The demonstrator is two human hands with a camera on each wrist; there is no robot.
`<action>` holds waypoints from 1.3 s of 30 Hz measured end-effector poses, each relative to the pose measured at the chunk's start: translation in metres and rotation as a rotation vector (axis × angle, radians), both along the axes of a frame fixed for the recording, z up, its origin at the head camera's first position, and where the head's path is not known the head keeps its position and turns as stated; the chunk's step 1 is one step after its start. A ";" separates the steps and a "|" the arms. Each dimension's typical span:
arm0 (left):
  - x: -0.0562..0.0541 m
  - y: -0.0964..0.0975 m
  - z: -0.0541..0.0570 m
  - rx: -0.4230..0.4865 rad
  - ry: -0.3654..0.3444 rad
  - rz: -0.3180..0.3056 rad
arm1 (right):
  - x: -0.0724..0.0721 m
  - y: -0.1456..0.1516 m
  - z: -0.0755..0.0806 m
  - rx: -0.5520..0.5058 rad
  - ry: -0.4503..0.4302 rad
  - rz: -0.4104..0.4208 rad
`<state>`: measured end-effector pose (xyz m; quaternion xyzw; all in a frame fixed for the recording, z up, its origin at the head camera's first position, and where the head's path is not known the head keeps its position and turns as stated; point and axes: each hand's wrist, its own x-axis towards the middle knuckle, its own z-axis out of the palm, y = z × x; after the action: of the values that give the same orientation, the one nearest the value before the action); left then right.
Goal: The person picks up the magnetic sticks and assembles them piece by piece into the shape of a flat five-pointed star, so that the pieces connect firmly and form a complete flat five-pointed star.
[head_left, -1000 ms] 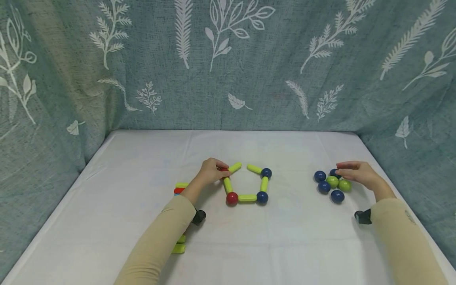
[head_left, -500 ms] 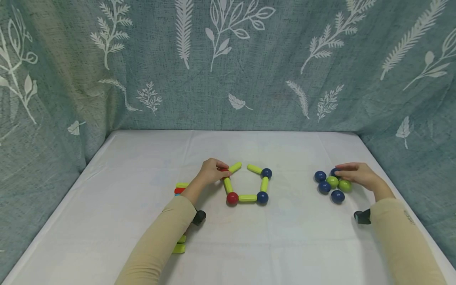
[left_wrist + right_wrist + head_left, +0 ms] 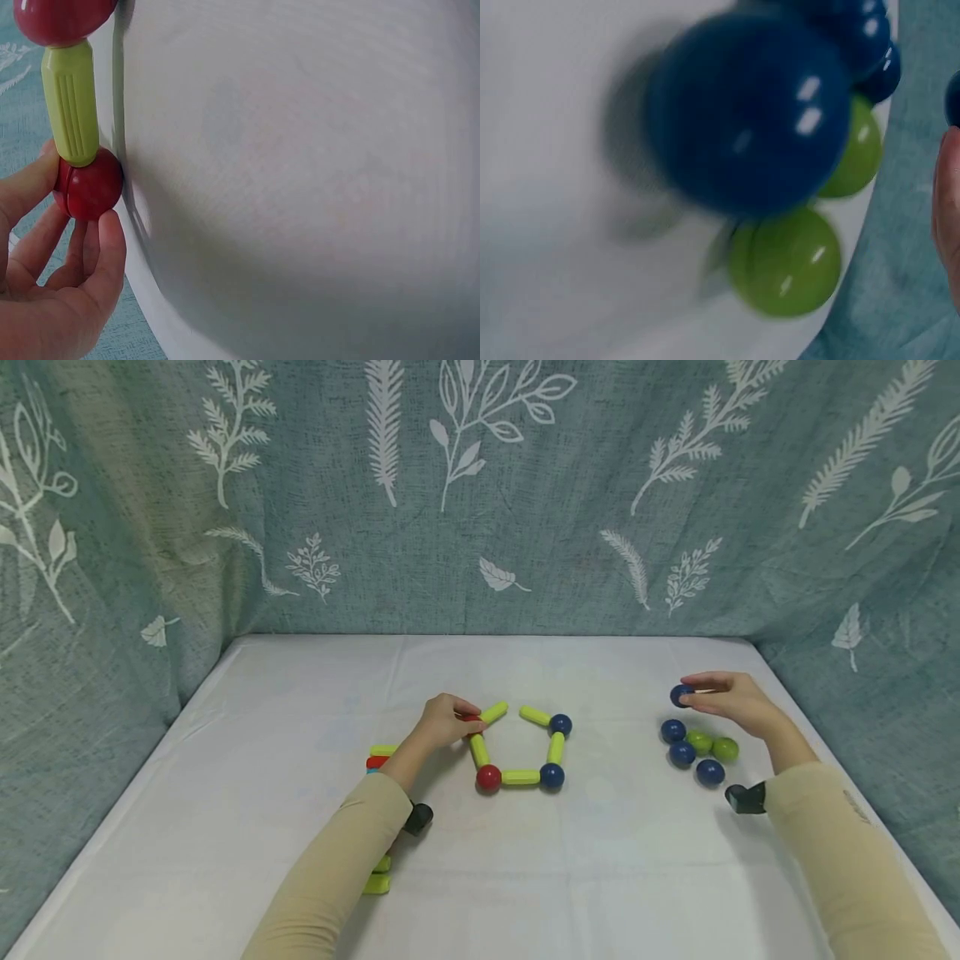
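Observation:
On the table, yellow-green rods and balls form an open ring: a red ball (image 3: 489,778) and blue ball (image 3: 552,776) at the front, another blue ball (image 3: 560,724) at the back right. A gap parts the ends of the two back rods, the left rod (image 3: 494,712) and right rod (image 3: 535,716). My left hand (image 3: 447,721) pinches the ring's back-left red ball (image 3: 95,185), to which a rod (image 3: 71,105) is joined. My right hand (image 3: 731,700) pinches a blue ball (image 3: 681,696) above the table, behind the loose balls.
Loose blue balls (image 3: 710,773) and two green balls (image 3: 725,750) lie grouped at the right. Beside and partly under my left forearm are yellow-green rods (image 3: 377,884) and a red piece (image 3: 377,762). A leaf-patterned curtain (image 3: 420,577) hangs behind the table.
My right hand has taken hold of a blue ball from the loose group and lifted it up, back and slightly left. The left hand and the ring have stayed in place.

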<state>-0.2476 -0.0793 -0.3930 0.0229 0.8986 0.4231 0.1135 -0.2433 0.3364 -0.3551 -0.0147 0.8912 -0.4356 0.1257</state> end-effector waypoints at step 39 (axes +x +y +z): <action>-0.001 -0.005 -0.005 0.025 0.011 -0.016 | -0.050 -0.215 -0.029 -0.043 0.012 0.137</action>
<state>-0.2485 -0.0842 -0.3977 0.0337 0.8937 0.4332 0.1118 -0.2931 0.1211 -0.3838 -0.0811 0.8793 -0.4449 0.1494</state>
